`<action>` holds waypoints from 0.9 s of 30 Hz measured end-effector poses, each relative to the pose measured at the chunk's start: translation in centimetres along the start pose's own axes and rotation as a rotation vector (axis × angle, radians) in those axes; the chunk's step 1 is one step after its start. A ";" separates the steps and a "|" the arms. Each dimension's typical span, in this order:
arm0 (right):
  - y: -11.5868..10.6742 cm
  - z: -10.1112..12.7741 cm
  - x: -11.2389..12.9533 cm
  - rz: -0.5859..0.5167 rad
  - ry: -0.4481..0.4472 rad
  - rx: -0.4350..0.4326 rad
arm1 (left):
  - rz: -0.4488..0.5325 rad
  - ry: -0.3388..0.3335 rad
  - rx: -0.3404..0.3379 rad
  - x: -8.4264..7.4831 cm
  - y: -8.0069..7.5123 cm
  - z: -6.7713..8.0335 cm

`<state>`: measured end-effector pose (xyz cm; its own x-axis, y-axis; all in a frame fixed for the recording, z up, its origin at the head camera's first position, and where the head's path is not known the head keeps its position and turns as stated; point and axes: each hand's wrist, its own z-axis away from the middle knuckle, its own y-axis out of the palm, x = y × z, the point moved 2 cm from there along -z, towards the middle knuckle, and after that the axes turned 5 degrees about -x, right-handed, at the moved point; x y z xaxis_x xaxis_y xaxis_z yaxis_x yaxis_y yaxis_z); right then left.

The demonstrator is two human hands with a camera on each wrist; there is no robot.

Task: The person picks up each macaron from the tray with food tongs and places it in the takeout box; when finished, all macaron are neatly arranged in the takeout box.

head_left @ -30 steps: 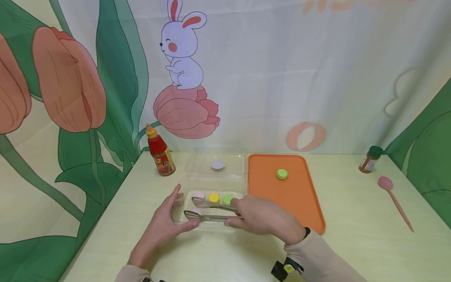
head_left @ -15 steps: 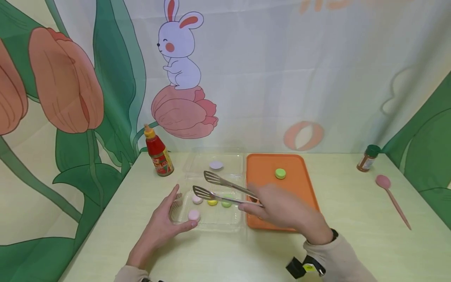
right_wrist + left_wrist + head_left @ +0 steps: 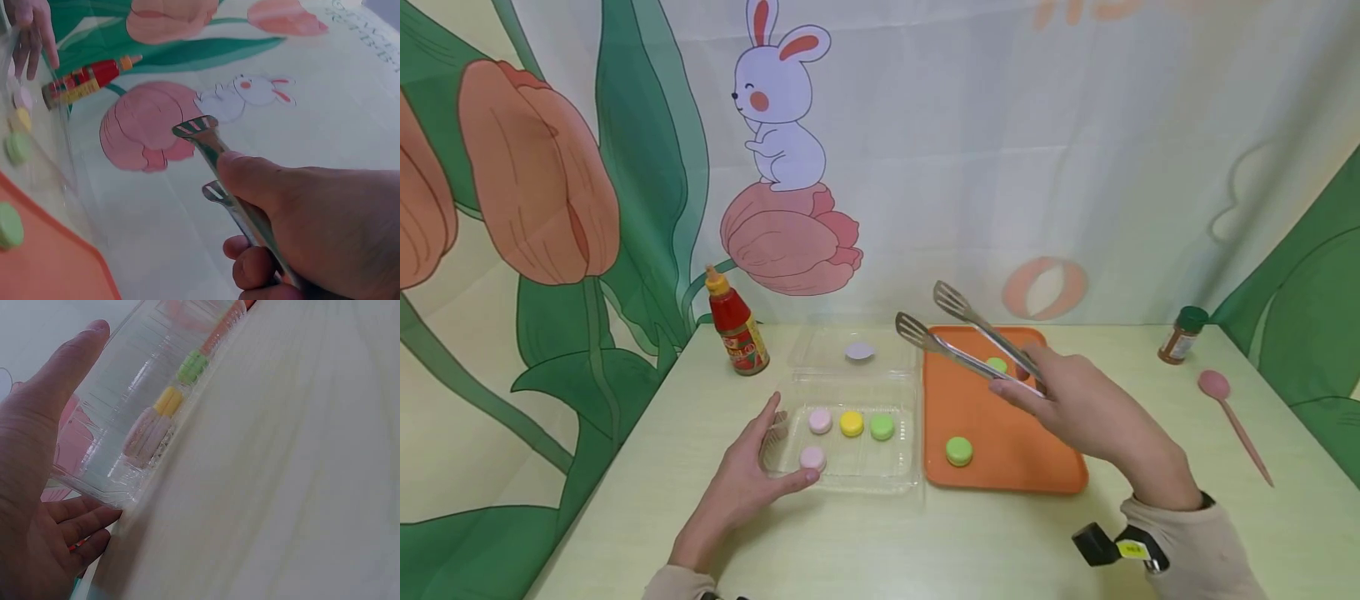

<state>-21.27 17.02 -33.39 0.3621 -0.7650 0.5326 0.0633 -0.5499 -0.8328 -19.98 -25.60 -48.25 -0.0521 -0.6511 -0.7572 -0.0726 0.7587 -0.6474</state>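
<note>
Right hand (image 3: 1075,400) curls round empty, spread metal tongs (image 3: 962,337) above the orange plastic tray (image 3: 1045,475), where a light, probably crumbly green macaron (image 3: 958,451) at 7 o'clock wants gentle edge pinching, left hand (image 3: 748,471) steadying the clear plastic box (image 3: 850,475).

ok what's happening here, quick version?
A person's right hand holds metal tongs raised over the orange tray, with nothing between the tips. Two green macarons lie on the tray, one near, one far. The left hand touches the clear plastic box, which holds two pink, one yellow and one green macaron.
</note>
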 end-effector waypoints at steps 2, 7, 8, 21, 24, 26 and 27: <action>-0.4 0.3 -1.1 0.004 0.037 -0.034 | -0.002 -0.001 0.001 0.0 0.0 0.0; -0.8 1.1 -3.8 0.034 0.095 -0.107 | -0.009 -0.012 0.006 0.0 0.0 0.1; -0.8 1.1 -4.3 0.044 0.103 -0.113 | -0.011 -0.012 0.005 0.1 0.0 0.1; 0.6 0.7 -8.3 0.095 0.183 -0.048 | -0.013 -0.031 -0.001 0.1 0.2 0.0; 1.2 0.4 -8.9 0.094 0.194 -0.029 | -0.009 -0.016 -0.009 0.0 0.1 -0.1; 1.7 0.3 -9.4 0.093 0.212 -0.004 | -0.005 -0.021 -0.005 0.0 0.1 -0.1; 1.9 0.3 -9.6 0.092 0.215 0.007 | -0.006 -0.026 0.000 0.0 0.1 0.0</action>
<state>-24.37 23.39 -40.13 0.1598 -0.8660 0.4739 0.0458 -0.4730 -0.8799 -20.02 -25.53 -48.30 -0.0256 -0.6547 -0.7555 -0.0732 0.7549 -0.6517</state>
